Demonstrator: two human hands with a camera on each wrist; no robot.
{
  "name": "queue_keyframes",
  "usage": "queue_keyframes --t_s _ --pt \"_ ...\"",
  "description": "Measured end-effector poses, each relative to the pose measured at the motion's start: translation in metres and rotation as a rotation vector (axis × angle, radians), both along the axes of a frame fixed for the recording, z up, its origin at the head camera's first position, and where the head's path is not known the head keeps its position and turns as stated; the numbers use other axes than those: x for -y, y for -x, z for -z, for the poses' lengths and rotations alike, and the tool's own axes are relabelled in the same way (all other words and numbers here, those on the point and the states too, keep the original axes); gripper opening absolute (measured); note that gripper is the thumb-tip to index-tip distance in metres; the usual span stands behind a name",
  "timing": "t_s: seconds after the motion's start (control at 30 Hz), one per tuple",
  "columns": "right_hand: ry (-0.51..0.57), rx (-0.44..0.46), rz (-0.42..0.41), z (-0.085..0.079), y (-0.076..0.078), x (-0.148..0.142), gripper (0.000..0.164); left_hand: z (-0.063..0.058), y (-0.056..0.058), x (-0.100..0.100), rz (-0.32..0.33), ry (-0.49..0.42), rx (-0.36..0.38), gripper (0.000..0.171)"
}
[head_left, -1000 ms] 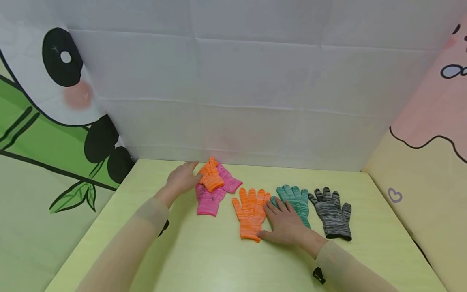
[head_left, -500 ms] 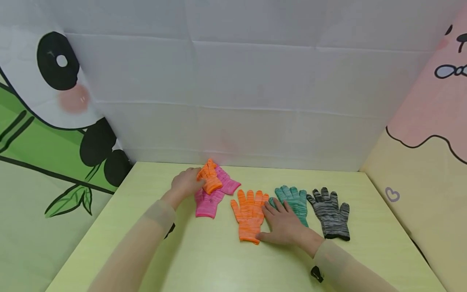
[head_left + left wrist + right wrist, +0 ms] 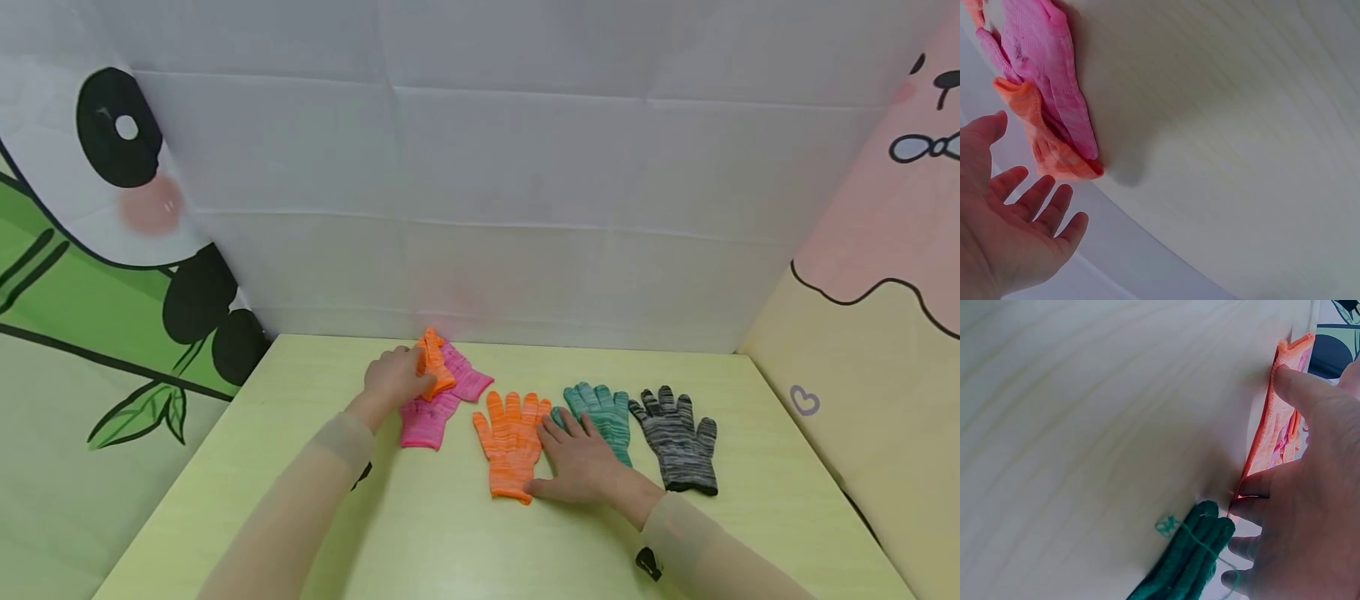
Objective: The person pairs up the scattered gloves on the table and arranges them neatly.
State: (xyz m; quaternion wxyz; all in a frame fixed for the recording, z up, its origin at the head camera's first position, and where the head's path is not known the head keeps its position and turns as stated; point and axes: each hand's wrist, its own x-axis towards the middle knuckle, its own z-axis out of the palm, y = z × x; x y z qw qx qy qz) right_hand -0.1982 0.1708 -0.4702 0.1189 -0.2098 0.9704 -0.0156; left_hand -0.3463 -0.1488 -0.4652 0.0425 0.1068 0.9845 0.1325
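The left hand (image 3: 393, 379) reaches in at the left side of a small folded orange glove (image 3: 437, 371), which lies on top of the overlapping pink gloves (image 3: 422, 423) near the back edge of the pale yellow table (image 3: 442, 542). Its fingers are gently bent and slightly apart, the thumb standing clear of them; the left wrist view shows the fingertips just beside the orange fabric, pinching nothing. The right hand (image 3: 581, 467) lies palm down with its fingers a little spread and its thumb out wide, along the right edge of a flat orange glove (image 3: 512, 450). Its thumb tip meets the cuff and its fingertips reach over between this glove and the green glove (image 3: 609, 421); how firmly they press, I cannot tell. A loose green thread (image 3: 1165, 526) curls across the green fingers. Farther right, a black-and-grey glove (image 3: 681, 446) lies flat, fingers pointing away from the person.
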Motion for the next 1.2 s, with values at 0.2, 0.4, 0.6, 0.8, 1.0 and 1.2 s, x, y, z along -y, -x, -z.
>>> queue_keyframes --t_s 0.2,0.4,0.6,0.8,1.0,1.2 --pt "0.006 -0.009 0.004 -0.001 -0.001 0.000 0.099 0.003 -0.010 -0.015 0.078 0.143 -0.084 0.045" --pt "0.024 -0.007 -0.009 0.000 0.000 0.000 0.099 0.004 -0.014 -0.019 0.092 0.155 -0.070 0.033" --pt "-0.004 -0.011 -0.007 0.003 0.000 0.000 0.099 0.001 -0.011 -0.015 0.068 0.092 -0.088 0.019" --pt "-0.018 -0.006 -0.003 0.004 0.002 0.000 0.100 -0.005 -0.002 0.001 -0.008 0.005 -0.223 0.020" --pt "-0.007 -0.008 -0.004 0.006 0.002 -0.001 0.100 -0.027 0.003 0.023 -0.090 -0.120 -0.304 0.028" --pt "0.020 -0.009 -0.014 0.006 0.001 -0.003 0.102 -0.050 0.002 0.043 -0.114 -0.214 -0.458 0.027"
